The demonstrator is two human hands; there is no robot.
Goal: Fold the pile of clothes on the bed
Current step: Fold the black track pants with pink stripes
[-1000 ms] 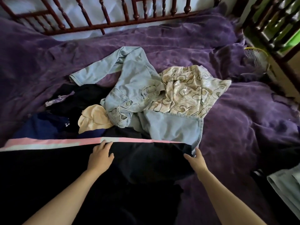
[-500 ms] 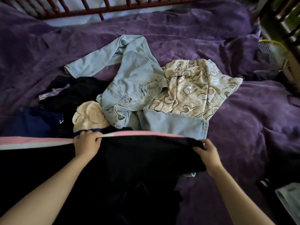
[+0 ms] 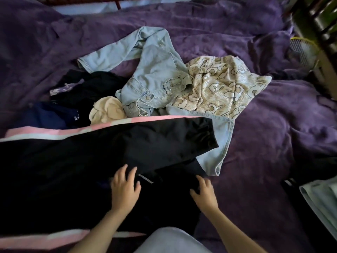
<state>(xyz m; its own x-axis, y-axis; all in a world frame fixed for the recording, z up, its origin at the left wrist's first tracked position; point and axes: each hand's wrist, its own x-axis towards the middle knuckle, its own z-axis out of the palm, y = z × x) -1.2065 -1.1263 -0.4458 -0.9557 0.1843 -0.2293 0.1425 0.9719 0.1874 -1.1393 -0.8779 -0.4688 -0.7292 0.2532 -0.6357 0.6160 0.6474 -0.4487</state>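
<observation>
Black trousers, half folded: left hand flat, fingers spread; right hand fingers bent, grip unclear; unpinned top layer may slide crooked.

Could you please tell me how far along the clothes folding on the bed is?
Done: perhaps the pale folded stack at right. In hand: left hand and right hand press the black pink-striped garment. Left: crumpled light-blue denim jacket, beige letter-print top, cream cloth, navy garment.

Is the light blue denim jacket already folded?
No, the denim jacket lies crumpled and spread on the purple bedcover, with one sleeve stretched out.
</observation>
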